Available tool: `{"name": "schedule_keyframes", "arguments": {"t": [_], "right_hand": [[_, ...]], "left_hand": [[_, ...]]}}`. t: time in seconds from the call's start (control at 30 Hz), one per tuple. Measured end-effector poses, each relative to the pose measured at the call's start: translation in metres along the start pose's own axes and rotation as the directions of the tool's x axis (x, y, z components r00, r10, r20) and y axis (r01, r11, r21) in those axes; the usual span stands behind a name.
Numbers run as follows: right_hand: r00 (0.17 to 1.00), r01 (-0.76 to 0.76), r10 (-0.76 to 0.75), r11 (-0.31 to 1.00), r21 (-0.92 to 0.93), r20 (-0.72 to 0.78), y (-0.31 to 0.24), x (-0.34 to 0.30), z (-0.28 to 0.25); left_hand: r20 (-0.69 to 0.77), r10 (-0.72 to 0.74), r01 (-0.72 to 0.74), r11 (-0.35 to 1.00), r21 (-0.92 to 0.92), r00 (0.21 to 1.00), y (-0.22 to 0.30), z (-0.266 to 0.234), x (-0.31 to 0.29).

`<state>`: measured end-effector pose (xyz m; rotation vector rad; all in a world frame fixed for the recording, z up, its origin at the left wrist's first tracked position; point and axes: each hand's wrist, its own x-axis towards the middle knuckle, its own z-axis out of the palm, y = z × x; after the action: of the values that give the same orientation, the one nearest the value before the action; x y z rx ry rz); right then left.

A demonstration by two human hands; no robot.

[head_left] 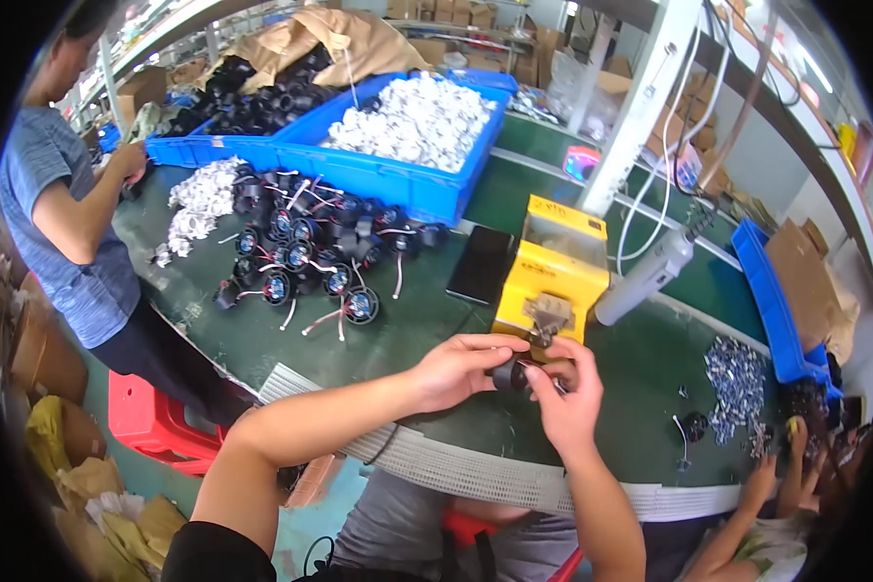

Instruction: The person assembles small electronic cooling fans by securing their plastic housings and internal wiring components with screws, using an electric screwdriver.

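Note:
Close in front of the yellow bench machine (pixel 556 267), a small black round part (pixel 509 375) is held between my two hands. My left hand (pixel 456 371) pinches it from the left with thumb and fingers. From the right, my right hand (pixel 569 393) closes its fingertips at the part's other side, where a thin reddish wire seems to show. Just beyond my fingers is the machine's metal head (pixel 550 312). Left of it lies a pile of similar black round parts (pixel 301 247) with blue circuit boards and short wires.
Blue bins hold white pieces (pixel 412 121) and black parts (pixel 262 102); loose white pieces (pixel 202 204) lie nearby. A black tablet-like device (pixel 480 265) and a grey cylinder (pixel 645 279) flank the machine. Small metallic pieces (pixel 735 388) lie right. A person (pixel 68 213) stands left; others' hands show lower right.

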<state>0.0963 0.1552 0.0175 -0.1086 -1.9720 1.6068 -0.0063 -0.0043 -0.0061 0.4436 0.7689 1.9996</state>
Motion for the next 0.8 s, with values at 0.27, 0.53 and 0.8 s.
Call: {"name": "schedule_keyframes", "arguments": {"t": [0.27, 0.53, 0.8], "right_hand": [[0.998, -0.06, 0.058, 0.97, 0.234, 0.013, -0.01, 0.006, -0.022], [0.978, 0.114, -0.109, 0.993, -0.018, 0.181, 0.004, 0.015, -0.024], [0.962, -0.249, 0.194, 0.91, 0.331, 0.19, -0.004, 0.004, -0.013]], "left_hand": [[-0.013, 0.106, -0.107, 0.994, -0.015, 0.994, 0.005, 0.01, -0.006], [-0.011, 0.236, -0.237, 0.971, -0.038, 0.972, 0.008, 0.003, -0.004], [0.116, 0.223, -0.222, 0.975, -0.017, 0.968, 0.002, 0.005, -0.005]]}}
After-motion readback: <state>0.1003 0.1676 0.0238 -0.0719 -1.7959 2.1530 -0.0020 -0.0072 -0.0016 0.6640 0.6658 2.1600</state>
